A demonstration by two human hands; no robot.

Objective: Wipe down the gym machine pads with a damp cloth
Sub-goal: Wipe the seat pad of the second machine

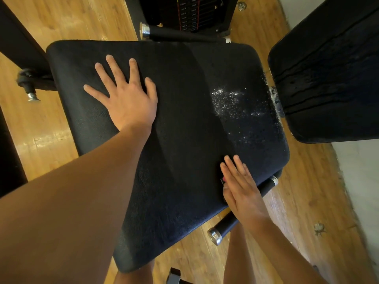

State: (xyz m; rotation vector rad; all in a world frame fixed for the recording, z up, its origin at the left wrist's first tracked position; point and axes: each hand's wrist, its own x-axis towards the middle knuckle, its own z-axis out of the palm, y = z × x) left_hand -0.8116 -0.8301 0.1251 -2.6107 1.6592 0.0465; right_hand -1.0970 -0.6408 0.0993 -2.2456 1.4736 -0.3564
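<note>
A large black seat pad (184, 124) fills the middle of the view. My left hand (127, 95) lies flat on its upper left part, fingers spread and straight. My right hand (242, 187) presses flat near the pad's lower right edge, fingers straight and together. A small red and white scrap (222, 179) peeks out beside that hand. It seems to belong to a dark cloth under the palm, which is mostly hidden. Shiny water droplets (231, 101) speckle the pad's right side. A second black pad (328, 78), streaked with wet lines, stands at the right.
Black handle bars with chrome ends stick out below the seat (223, 224) and behind it (155, 32). A weight stack (190, 13) stands at the top. A dark frame bar (18, 42) runs along the left. Wood floor (297, 201) surrounds the machine.
</note>
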